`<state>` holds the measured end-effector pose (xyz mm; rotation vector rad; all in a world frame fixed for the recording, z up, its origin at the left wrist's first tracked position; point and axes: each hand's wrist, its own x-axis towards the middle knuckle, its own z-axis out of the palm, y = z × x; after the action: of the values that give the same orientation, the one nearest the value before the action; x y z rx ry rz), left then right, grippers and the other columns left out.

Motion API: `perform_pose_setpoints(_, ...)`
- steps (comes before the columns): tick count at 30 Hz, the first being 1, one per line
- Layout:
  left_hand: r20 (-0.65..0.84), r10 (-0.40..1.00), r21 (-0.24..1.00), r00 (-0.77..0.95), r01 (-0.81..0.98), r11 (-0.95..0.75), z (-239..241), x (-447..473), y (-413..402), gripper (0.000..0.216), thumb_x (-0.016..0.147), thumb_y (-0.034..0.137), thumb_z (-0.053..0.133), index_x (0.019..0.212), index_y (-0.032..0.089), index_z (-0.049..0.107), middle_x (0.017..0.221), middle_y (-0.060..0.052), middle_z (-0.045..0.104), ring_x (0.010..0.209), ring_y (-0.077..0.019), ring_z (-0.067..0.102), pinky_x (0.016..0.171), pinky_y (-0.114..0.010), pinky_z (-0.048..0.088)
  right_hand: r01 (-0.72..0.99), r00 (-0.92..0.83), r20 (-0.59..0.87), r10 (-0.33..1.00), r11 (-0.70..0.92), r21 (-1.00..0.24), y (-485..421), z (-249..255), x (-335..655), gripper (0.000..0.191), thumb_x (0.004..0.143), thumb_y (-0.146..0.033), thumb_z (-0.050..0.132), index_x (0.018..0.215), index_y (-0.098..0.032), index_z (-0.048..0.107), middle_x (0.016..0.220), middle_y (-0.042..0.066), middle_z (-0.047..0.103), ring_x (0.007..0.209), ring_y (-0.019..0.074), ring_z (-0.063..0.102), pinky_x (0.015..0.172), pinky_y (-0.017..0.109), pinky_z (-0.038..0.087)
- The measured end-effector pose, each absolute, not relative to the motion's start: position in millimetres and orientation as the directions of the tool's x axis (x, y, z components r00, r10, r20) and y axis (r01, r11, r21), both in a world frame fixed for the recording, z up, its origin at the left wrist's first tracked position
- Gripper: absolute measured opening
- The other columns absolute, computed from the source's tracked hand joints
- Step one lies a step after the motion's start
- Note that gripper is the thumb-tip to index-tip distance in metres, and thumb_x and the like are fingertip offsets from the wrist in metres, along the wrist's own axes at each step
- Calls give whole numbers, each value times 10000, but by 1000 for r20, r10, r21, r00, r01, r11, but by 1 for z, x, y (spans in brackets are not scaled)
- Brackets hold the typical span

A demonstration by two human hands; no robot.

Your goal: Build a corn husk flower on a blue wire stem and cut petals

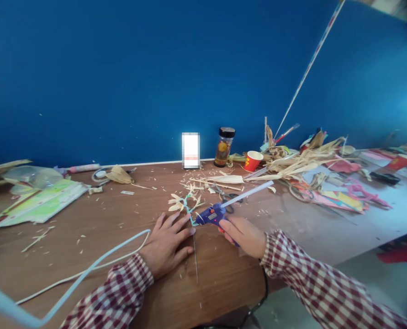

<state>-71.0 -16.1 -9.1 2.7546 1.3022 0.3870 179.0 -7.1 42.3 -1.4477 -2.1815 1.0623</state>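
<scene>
My left hand (167, 242) lies flat on the wooden table (97, 237) with its fingers spread, the fingertips pressing near the end of a teal wire stem (188, 211). The stem carries small dried-husk flowers (176, 203). My right hand (245, 235) is wrapped round the handle of a blue glue gun (210, 214). Its nozzle points left and touches the stem just by my left fingertips. A clear glue stick (248, 193) pokes out of the back of the gun, up and to the right.
Scissors (228, 196) lie behind the gun among husk scraps. A dark jar (224, 146) and a red paper cup (252, 161) stand by the blue wall. Husk strips and coloured paper crowd the right. A green sheet (42, 203) lies left. White cables (87, 269) cross the front left.
</scene>
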Motion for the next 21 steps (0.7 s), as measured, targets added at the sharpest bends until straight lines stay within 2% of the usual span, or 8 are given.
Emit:
perform_pose_setpoints(5,235,782,144,577,775,-615,-12,-69,-16,379,793,445,502,1133,291,566,1376,-49,420,1259,-318,302,1020,-575,146,673,-432,-122,893,230,-703,-7,44,182,418,922,-399,273,700,-159,533,554,5,542,507,109,482,518,236,339)
perform_pose_setpoints(10,192,764,159,616,749,-643,-9,-71,-16,402,820,466,452,1181,308,528,1395,-43,396,1272,-310,288,1018,-562,172,663,-445,-111,889,244,-708,-8,45,182,426,926,-399,260,668,-167,508,543,-4,529,504,106,478,528,237,345)
perform_pose_setpoints(16,252,784,148,567,778,-610,-16,-69,-16,379,792,446,497,1133,295,565,1371,-46,424,1256,-313,302,1021,-571,143,685,-427,-107,898,244,-687,-5,41,184,417,922,-414,268,727,-161,536,556,4,551,514,115,498,532,243,346)
perform_pose_setpoints(21,237,784,148,574,776,-613,-17,-68,-16,377,792,447,497,1137,310,557,1373,-33,425,1256,-315,302,1014,-573,152,677,-422,-97,901,243,-695,-5,43,184,419,925,-411,262,718,-161,526,552,0,545,509,111,490,537,245,349)
